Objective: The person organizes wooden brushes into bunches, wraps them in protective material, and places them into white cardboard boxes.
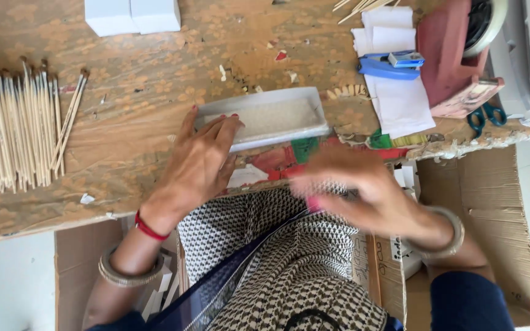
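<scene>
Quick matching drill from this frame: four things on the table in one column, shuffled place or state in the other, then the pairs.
Things
1. white tray
2. bundle of thin sticks
3. blue stapler
4. tape dispenser

Places or states
A. lies on white paper slips
B. far left of the table, laid side by side
C. under the left hand's fingers, at the table's near edge
D. reddish, at the table's top right corner

Pairs: 1-C, 2-B, 3-A, 4-D
</scene>
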